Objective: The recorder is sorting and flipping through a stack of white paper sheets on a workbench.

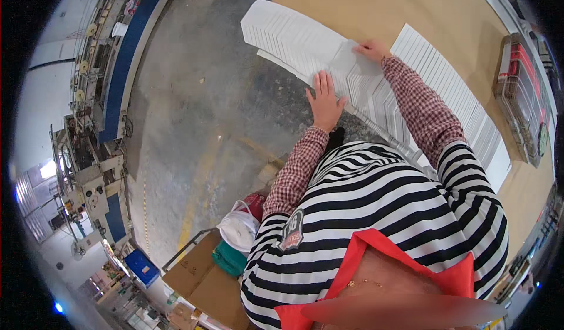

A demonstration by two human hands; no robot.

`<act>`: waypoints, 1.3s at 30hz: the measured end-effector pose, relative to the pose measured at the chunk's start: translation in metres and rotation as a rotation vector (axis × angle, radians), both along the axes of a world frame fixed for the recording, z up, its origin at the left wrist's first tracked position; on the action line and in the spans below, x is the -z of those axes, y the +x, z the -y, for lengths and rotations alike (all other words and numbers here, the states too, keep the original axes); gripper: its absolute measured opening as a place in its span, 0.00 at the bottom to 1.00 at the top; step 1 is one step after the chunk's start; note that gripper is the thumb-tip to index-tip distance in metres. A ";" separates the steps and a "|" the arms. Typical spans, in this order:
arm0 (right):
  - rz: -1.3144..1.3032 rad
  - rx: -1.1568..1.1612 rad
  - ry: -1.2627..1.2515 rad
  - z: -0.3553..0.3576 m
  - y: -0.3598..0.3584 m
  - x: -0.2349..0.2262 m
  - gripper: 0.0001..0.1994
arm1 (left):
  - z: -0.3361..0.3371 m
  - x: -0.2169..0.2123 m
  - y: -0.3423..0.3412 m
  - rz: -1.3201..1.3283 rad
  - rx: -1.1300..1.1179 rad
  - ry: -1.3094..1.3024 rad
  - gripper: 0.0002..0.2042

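Note:
A long fanned row of overlapping white paper sheets [294, 30] lies along the near edge of a tan table [376, 4]. Flat against the near edge of this row rests my left hand [326, 102], open, its fingers stretched out and the thumb apart. At the far edge of the same row is my right hand [372, 49]. Its fingers are bent and drawn together at the edge of the sheets; the fingertips are partly hidden. Beside my right forearm a second fanned row of white sheets [449, 77] runs along the table toward me.
A plastic-wrapped bundle [520, 95] with red stripes sits at the table's right side. Grey concrete floor [182, 101] stretches to the left, up to a long machine with a blue belt [132, 48]. Near my left elbow are a cardboard box [205, 271] and a white bag [239, 227].

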State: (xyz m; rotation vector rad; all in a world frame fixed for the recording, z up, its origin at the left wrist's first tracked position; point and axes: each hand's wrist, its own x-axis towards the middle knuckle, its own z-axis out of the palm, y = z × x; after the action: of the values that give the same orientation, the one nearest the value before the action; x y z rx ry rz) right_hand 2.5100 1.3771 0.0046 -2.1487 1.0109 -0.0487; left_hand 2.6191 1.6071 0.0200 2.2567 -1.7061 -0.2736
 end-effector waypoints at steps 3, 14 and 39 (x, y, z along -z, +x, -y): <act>0.230 0.047 -0.011 -0.002 -0.003 0.004 0.20 | -0.001 0.001 0.000 0.027 0.005 -0.004 0.37; 0.567 0.073 -0.199 -0.012 -0.004 -0.006 0.07 | -0.004 -0.001 -0.003 0.006 0.049 -0.052 0.36; 0.101 0.009 -0.123 -0.018 -0.011 -0.003 0.13 | -0.006 -0.002 -0.001 0.020 0.030 -0.036 0.35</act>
State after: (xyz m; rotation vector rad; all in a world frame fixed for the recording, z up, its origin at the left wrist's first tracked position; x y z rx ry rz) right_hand 2.4989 1.3949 0.0072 -2.2281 0.9810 -0.2270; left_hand 2.6177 1.6132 0.0218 2.2166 -1.7422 -0.2256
